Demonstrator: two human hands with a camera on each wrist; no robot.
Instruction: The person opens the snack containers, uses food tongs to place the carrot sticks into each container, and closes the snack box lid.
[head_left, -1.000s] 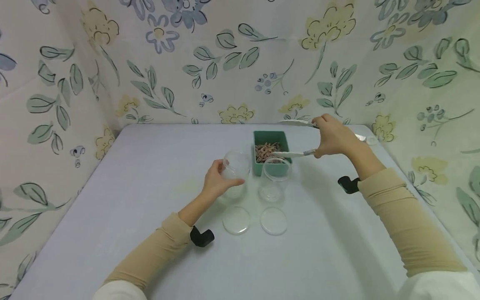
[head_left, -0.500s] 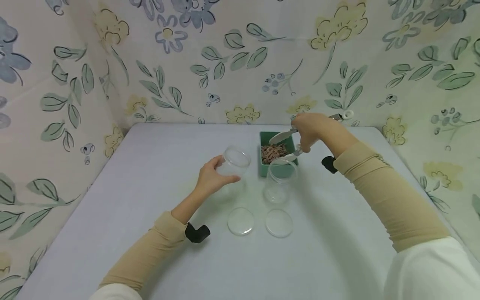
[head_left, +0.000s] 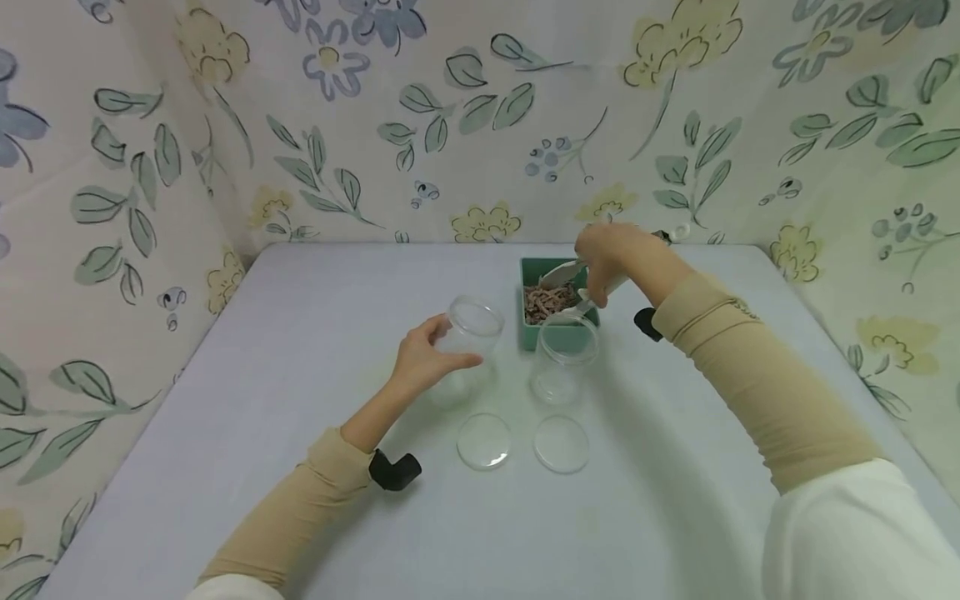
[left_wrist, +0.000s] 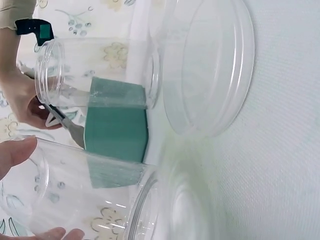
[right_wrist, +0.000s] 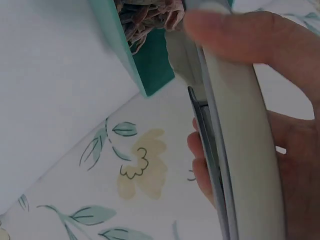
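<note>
My left hand (head_left: 427,358) grips a clear plastic jar (head_left: 474,329) around its side, the jar tilted, thumb and fingers on opposite walls in the left wrist view. My right hand (head_left: 611,254) holds a pair of tongs (right_wrist: 245,135) with pale handles, reaching from the right over a green bin (head_left: 529,337). The tong tips dip among brown, dried-looking strips (head_left: 546,304) inside that bin. A second clear jar (head_left: 562,358) stands upright in front of the bin, its mouth uncovered. In the left wrist view the bin's green wall (left_wrist: 115,132) shows behind both jars.
Two clear round lids, a left lid (head_left: 483,442) and a right lid (head_left: 562,444), lie on the white table (head_left: 315,333) in front of the jars. A floral cloth (head_left: 450,125) hangs behind the table's far edge.
My right hand has moved left and lower with the tongs, from beside the green bin to over it; the tong tips have come closer together among the strips. My left hand still holds its jar.
</note>
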